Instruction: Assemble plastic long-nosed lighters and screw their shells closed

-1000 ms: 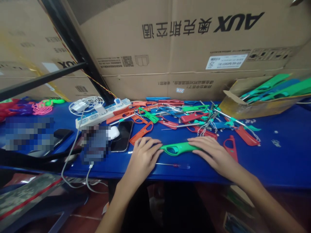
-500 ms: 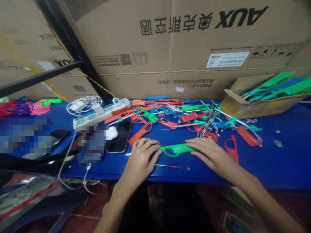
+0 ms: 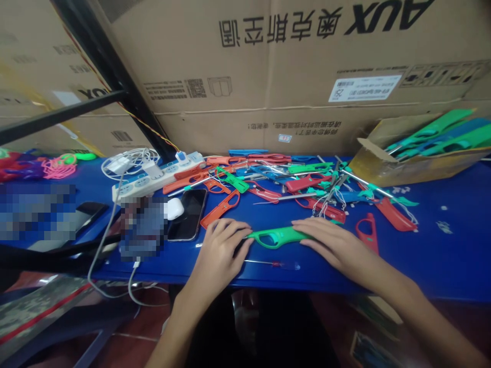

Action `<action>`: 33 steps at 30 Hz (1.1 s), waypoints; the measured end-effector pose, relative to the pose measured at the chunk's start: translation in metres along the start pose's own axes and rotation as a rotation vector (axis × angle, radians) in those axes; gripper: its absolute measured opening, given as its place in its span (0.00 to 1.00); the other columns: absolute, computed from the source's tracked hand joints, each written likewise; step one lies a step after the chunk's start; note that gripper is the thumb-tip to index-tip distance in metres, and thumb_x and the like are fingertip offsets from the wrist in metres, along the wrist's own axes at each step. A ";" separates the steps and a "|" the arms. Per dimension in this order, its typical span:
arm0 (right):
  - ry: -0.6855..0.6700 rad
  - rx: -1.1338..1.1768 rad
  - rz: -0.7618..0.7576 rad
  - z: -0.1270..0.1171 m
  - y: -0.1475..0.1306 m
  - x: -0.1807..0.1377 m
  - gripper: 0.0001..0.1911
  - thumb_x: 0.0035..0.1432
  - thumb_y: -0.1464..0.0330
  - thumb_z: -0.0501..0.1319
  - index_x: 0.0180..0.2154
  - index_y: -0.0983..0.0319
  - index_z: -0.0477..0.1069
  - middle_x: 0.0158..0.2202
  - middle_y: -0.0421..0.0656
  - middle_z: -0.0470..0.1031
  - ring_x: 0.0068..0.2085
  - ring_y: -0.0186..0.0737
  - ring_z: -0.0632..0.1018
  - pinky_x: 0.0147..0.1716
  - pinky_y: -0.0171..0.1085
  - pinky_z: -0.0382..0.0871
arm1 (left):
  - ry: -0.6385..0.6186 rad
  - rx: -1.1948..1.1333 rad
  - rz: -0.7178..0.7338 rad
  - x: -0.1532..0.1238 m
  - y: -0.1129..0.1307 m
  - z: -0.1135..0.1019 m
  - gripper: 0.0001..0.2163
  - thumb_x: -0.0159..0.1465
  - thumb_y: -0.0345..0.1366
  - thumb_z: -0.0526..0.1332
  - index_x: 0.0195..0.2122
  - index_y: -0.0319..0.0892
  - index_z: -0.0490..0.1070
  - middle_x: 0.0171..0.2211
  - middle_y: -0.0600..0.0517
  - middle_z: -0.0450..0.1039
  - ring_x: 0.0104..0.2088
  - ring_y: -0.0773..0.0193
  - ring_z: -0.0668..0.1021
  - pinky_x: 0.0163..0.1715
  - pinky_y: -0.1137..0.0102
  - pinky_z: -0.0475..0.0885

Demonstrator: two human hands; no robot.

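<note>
Grips the green lighter handle [image 3: 286,236] by its narrow end with the left hand [image 3: 221,251] and its broad end with the right hand [image 3: 333,241], near the desk's [image 3: 447,258] front edge, and could twist it loose by pushing unevenly.

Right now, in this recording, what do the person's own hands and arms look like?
The left hand and right hand are bare: no gloves, and no ring, watch or bracelet shows. Both forearms are uncovered as far as they are in view, with no sleeve, cable or marking visible.
</note>
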State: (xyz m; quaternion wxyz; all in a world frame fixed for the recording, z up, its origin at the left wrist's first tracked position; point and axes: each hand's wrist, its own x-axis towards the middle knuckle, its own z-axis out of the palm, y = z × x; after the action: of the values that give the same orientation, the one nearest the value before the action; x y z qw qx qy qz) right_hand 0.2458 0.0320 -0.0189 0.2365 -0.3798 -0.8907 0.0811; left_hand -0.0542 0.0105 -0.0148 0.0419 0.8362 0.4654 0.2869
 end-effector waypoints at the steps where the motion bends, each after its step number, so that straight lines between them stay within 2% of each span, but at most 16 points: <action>1: 0.000 0.005 0.008 0.000 0.000 0.000 0.18 0.72 0.64 0.55 0.58 0.58 0.73 0.57 0.45 0.78 0.58 0.46 0.78 0.60 0.51 0.73 | -0.001 0.007 0.007 0.000 0.000 0.000 0.07 0.71 0.34 0.60 0.47 0.45 0.77 0.46 0.50 0.80 0.48 0.56 0.76 0.52 0.55 0.67; 5: 0.004 0.002 0.009 -0.001 0.000 0.000 0.18 0.71 0.63 0.55 0.58 0.57 0.73 0.56 0.45 0.78 0.57 0.46 0.78 0.60 0.50 0.73 | -0.006 0.015 0.023 -0.001 -0.002 0.001 0.08 0.72 0.35 0.59 0.48 0.45 0.76 0.47 0.49 0.79 0.48 0.56 0.76 0.50 0.56 0.68; 11: -0.009 -0.046 -0.022 0.000 -0.011 0.001 0.16 0.72 0.65 0.54 0.56 0.61 0.72 0.55 0.47 0.78 0.56 0.45 0.78 0.59 0.48 0.74 | -0.005 -0.006 -0.014 -0.001 -0.003 0.001 0.07 0.71 0.34 0.61 0.48 0.44 0.76 0.47 0.49 0.79 0.48 0.57 0.76 0.50 0.57 0.68; 17: 0.006 -0.024 -0.015 0.002 -0.013 0.000 0.15 0.72 0.65 0.54 0.56 0.59 0.72 0.55 0.46 0.77 0.56 0.45 0.78 0.58 0.47 0.75 | 0.004 -0.018 -0.013 -0.002 -0.006 0.001 0.08 0.71 0.34 0.60 0.48 0.46 0.77 0.49 0.49 0.79 0.48 0.56 0.77 0.49 0.55 0.69; 29: 0.057 0.034 0.048 0.004 -0.012 -0.002 0.14 0.71 0.65 0.55 0.54 0.59 0.72 0.53 0.47 0.77 0.55 0.45 0.78 0.57 0.48 0.75 | -0.018 0.024 -0.003 0.000 -0.002 0.000 0.09 0.71 0.35 0.60 0.50 0.48 0.78 0.50 0.49 0.79 0.49 0.55 0.77 0.49 0.55 0.69; 33: 0.048 -0.014 0.039 0.002 -0.011 -0.001 0.13 0.71 0.64 0.56 0.53 0.59 0.72 0.52 0.47 0.78 0.55 0.48 0.77 0.57 0.52 0.73 | -0.015 0.039 -0.003 -0.001 -0.002 0.001 0.09 0.71 0.34 0.60 0.50 0.46 0.78 0.49 0.49 0.79 0.48 0.56 0.77 0.49 0.56 0.69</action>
State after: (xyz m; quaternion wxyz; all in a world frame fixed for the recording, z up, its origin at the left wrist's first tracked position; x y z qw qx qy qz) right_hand 0.2385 0.0232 -0.0173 0.2534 -0.4005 -0.8777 0.0705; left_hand -0.0549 0.0113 -0.0167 0.0293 0.8384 0.4718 0.2715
